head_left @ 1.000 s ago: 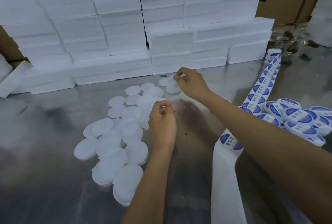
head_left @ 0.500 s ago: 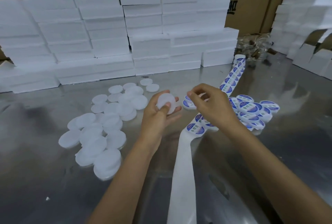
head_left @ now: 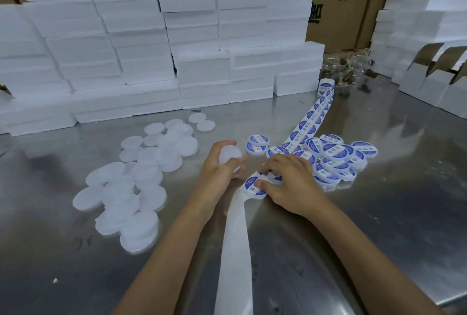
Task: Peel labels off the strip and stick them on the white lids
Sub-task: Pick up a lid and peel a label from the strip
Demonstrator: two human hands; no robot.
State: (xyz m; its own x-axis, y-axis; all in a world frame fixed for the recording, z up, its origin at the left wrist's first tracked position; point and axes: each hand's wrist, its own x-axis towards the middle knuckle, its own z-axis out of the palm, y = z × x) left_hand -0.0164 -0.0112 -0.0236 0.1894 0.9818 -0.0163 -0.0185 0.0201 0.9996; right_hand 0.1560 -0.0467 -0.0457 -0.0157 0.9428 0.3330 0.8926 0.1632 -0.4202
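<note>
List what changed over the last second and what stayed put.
The left hand picked a blank lid from the unlabelled pile and now holds it up. The right hand left the far lids and came down on the label strip, fingers at the nearest label. The labelled lids and foam boxes stayed put.

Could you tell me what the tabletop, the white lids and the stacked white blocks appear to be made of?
The tabletop looks like brushed stainless steel: grey, with blurred reflections. The white lids seem to be translucent, frosted plastic, thin and faintly see-through. The stacked white blocks look like expanded foam, matte with rough, crumbly edges, though that is only a guess.
</note>
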